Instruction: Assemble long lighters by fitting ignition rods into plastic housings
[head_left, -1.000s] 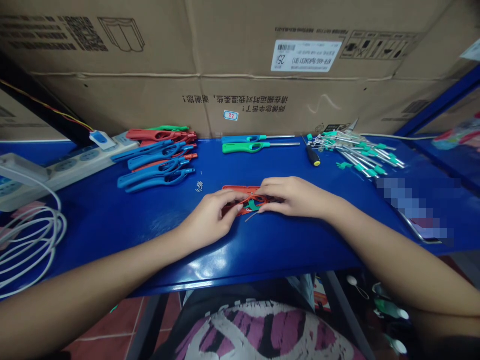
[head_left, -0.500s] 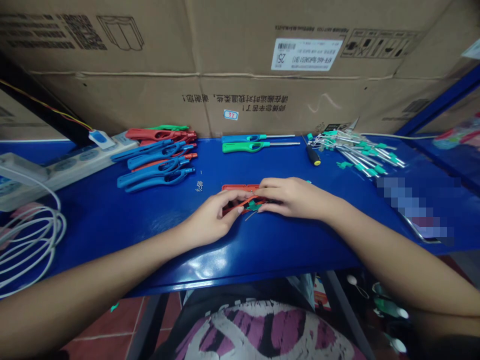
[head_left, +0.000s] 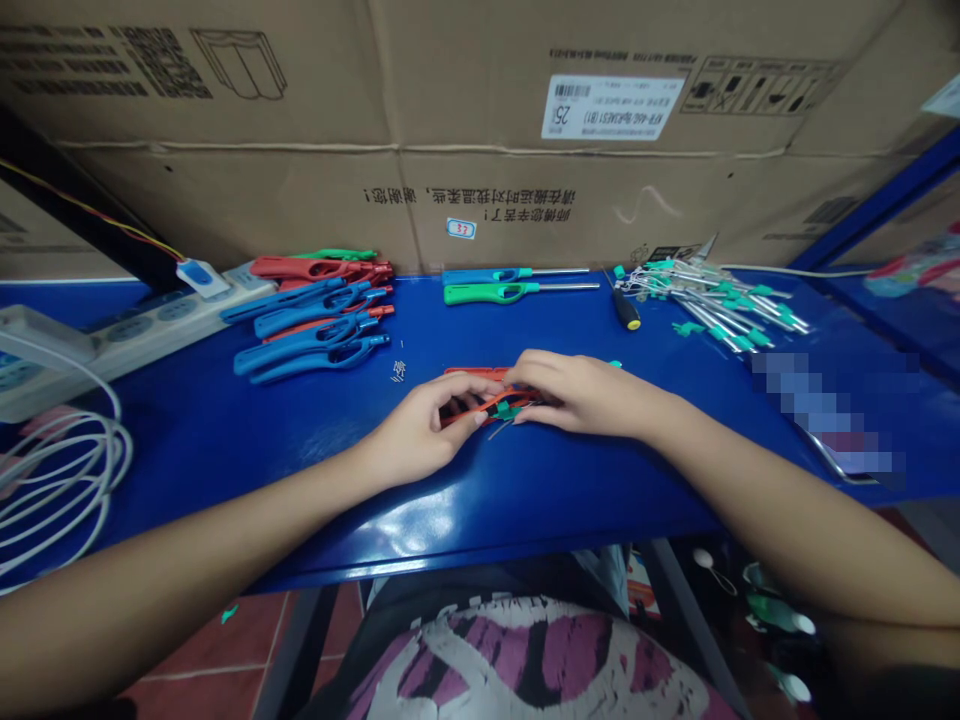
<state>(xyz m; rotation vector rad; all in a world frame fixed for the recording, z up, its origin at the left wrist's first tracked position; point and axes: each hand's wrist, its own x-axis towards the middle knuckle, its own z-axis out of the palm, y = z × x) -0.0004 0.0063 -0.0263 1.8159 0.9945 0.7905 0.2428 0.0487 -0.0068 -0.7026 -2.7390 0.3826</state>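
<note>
My left hand (head_left: 424, 428) is closed on one end of an orange lighter casing (head_left: 489, 403), thumb in front and fingers behind. The fingers of my right hand (head_left: 581, 392) are curled round its other end. Between the hands a small green part (head_left: 505, 411) shows in the casing, with a thin metal piece sticking out toward me. My fingers cover much of the casing. Just behind them a second red casing piece (head_left: 472, 372) lies on the blue table (head_left: 322, 520). Several small screws (head_left: 398, 371) lie left of my hands.
Blue and red lighter casings (head_left: 319, 350) are piled at left, beside a power strip (head_left: 142, 325) and coiled white cable (head_left: 105, 490). Two long lighters (head_left: 491, 293), a screwdriver (head_left: 627, 310) and metal tubes with green parts (head_left: 731, 300) lie at the back. A phone-like object (head_left: 832, 430) is at right.
My right-hand fingers have shifted slightly left and up along the casing. My left hand has hardly moved, and both hands keep their hold.
</note>
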